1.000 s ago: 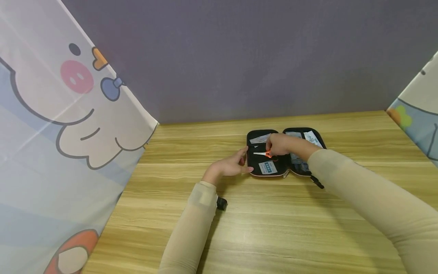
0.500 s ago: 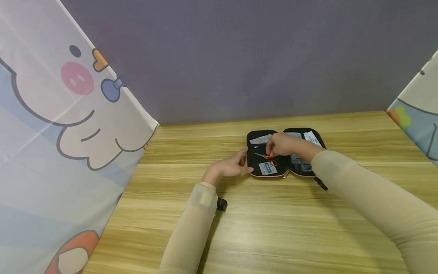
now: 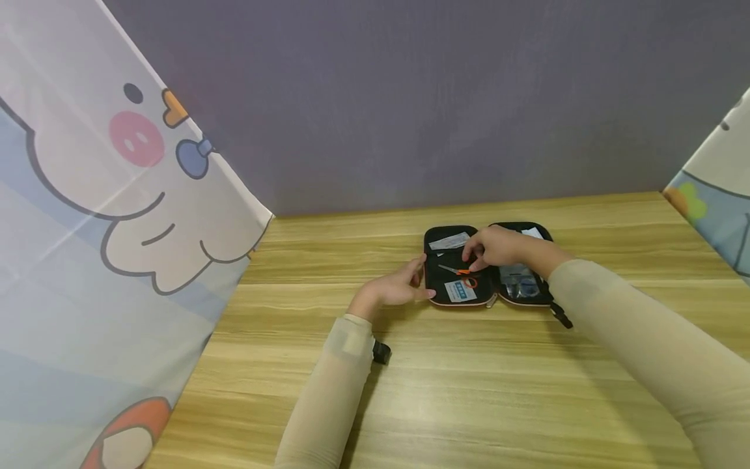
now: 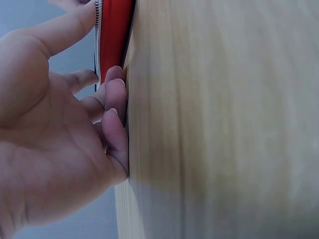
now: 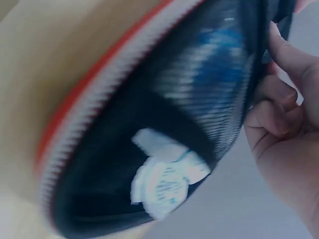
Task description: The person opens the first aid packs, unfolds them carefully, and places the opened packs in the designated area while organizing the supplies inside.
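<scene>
A black-lined zip case (image 3: pixel 435 279) with a red outside lies unfolded on the table. Small scissors (image 3: pixel 463 271) with orange handles rest in its left half, above a white and blue packet (image 3: pixel 460 291). My left hand (image 3: pixel 395 285) holds the case's left edge, thumb over the rim; in the left wrist view its fingers (image 4: pixel 115 97) curl by the red side. Just above the scissors is my right hand (image 3: pixel 495 249), thumb and index finger apart, thumb tip close to the handles. The right wrist view shows this hand (image 5: pixel 286 114) beyond the case's mesh pocket (image 5: pixel 214 74).
A white sachet (image 3: pixel 450 241) is tucked in the left half's upper strap. The right half holds clear packets (image 3: pixel 520 285) and a white packet (image 5: pixel 164 179). A black strap piece (image 3: pixel 381 352) shows at the left wrist. A grey wall (image 3: pixel 469 117) stands behind the wooden table (image 3: pixel 445 384).
The scissors have tilted and come to rest lower in the left half. My right hand's thumb and finger have parted from them, and the hand has shifted slightly right.
</scene>
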`<action>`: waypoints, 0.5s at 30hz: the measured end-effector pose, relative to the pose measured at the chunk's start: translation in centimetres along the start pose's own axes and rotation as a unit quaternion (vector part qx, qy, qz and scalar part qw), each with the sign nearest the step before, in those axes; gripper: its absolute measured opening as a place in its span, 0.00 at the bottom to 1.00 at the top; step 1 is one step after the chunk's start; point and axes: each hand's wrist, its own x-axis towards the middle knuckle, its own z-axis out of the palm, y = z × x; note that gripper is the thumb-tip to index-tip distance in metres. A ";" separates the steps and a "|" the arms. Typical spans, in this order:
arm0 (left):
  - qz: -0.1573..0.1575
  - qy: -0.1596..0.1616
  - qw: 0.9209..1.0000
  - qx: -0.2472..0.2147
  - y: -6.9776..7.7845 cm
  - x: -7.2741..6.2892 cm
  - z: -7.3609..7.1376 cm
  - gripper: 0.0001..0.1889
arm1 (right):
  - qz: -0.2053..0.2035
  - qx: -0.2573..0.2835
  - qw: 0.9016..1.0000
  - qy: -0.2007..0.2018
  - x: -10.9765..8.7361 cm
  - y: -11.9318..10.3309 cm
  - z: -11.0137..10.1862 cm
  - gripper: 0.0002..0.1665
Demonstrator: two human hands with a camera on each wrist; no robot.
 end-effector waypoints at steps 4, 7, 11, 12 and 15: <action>0.002 0.000 1.000 -0.001 0.1 0.0 0.0 0.51 | -0.009 0.005 1.000 0.005 -0.2 0.7 0.3 0.09; 0.003 0.000 1.000 0.002 0.1 -0.1 0.1 0.51 | -0.012 0.013 1.000 0.006 -0.1 0.9 0.5 0.09; 0.002 -0.001 1.000 0.004 0.0 -0.2 0.1 0.51 | -0.005 0.035 0.999 0.006 -0.2 1.0 0.6 0.08; 0.002 -0.001 1.000 0.004 0.0 -0.2 0.1 0.51 | -0.005 0.040 0.999 0.007 -0.3 1.0 0.6 0.08; 0.003 -0.002 1.000 0.003 0.1 -0.2 0.2 0.51 | 0.005 0.052 0.999 0.012 -0.4 1.2 0.7 0.07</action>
